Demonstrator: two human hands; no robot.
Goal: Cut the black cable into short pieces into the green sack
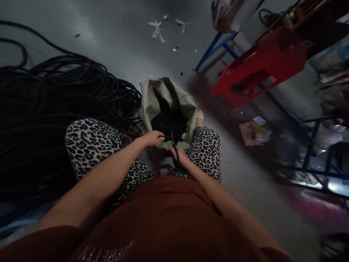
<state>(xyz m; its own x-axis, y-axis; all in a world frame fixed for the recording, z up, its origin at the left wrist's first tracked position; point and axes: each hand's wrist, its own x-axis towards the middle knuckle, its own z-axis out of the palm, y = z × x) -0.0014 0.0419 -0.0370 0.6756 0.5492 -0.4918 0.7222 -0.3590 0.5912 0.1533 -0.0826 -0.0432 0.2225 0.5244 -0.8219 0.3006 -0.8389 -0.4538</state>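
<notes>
My left hand (154,138) is closed around a black rubber-like cord (125,133), whose short end pokes out past the fingertips over the sack. My right hand (179,155) grips a pair of scissors (176,152) by the dark handles. Their blades point up and away from me, close to the cord's end; whether they touch it I cannot tell. Below both hands an open woven sack (148,98), pale green and with its rim folded out, stands between my knees. Small black cut pieces (170,120) lie inside it.
A large heap of coiled black cord (71,83) lies on the floor at left. To the right are a tipped red plastic stool (283,54), blue metal frame legs (212,49) and a pink packet (252,133). Plastic scraps (156,29) litter the floor ahead.
</notes>
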